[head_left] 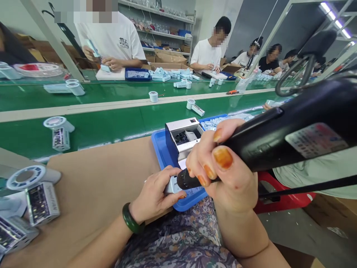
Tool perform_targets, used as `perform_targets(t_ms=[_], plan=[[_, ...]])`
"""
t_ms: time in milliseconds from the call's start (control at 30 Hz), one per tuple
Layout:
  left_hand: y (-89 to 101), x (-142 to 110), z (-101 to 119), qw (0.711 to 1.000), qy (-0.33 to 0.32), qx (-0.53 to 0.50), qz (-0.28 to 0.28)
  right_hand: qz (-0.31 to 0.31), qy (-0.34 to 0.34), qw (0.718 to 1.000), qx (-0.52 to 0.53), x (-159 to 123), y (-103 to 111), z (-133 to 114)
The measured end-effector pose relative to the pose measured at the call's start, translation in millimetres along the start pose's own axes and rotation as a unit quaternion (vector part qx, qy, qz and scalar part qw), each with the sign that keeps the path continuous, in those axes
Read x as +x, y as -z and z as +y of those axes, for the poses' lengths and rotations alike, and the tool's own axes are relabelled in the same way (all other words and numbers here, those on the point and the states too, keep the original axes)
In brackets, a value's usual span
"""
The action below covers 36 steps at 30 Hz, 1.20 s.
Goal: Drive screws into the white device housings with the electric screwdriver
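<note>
My right hand (231, 175) is wrapped around a black electric screwdriver (267, 126), which slants down to the left. Its ringed nose end meets a small light-blue plastic part (173, 185). Between the thumb and fingers of my left hand (153, 193), that part is gripped over the front of a blue tray (159, 149). Most of the part is covered by my fingers and the tool, and the bit's tip is too small to make out. Inside the tray stands a black and white screw feeder box (182, 123), with an open top.
Light-blue housings with circuit boards (41, 203) lie at the left on brown cardboard (108, 175). A green conveyor belt (125, 121) carries more such pieces. Another blue tray (213, 120) holds small light-blue parts. Several co-workers sit across the belt. A red stool (295, 199) is at the right.
</note>
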<state>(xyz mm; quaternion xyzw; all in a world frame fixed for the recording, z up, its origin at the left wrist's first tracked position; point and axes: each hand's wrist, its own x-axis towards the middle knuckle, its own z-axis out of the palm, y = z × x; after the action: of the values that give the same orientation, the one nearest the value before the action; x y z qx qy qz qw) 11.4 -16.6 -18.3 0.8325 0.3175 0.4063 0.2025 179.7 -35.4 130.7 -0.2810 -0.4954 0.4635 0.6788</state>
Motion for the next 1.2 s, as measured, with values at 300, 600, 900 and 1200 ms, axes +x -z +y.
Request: perform_targets(t_ms=[300, 600, 900, 1200], plan=[[-12.4, -7, 14, 0.991, -0.116, 0.067, -0.016, -0.097, -0.148, 0.976, 0.127, 12, 4, 28], [10.2, -8, 4, 0.993, -0.075, 0.084, -0.028, 0.064, -0.036, 0.992, 0.107, 10, 46, 17], [93.9, 69, -107, 0.955, 0.010, 0.252, -0.154, 0.161, -0.081, 0.983, 0.018, -4, 116, 51], [135.6, 132, -210, 0.966, 0.069, 0.217, -0.126, 0.107, -0.060, 0.991, -0.058, -17, 154, 69]])
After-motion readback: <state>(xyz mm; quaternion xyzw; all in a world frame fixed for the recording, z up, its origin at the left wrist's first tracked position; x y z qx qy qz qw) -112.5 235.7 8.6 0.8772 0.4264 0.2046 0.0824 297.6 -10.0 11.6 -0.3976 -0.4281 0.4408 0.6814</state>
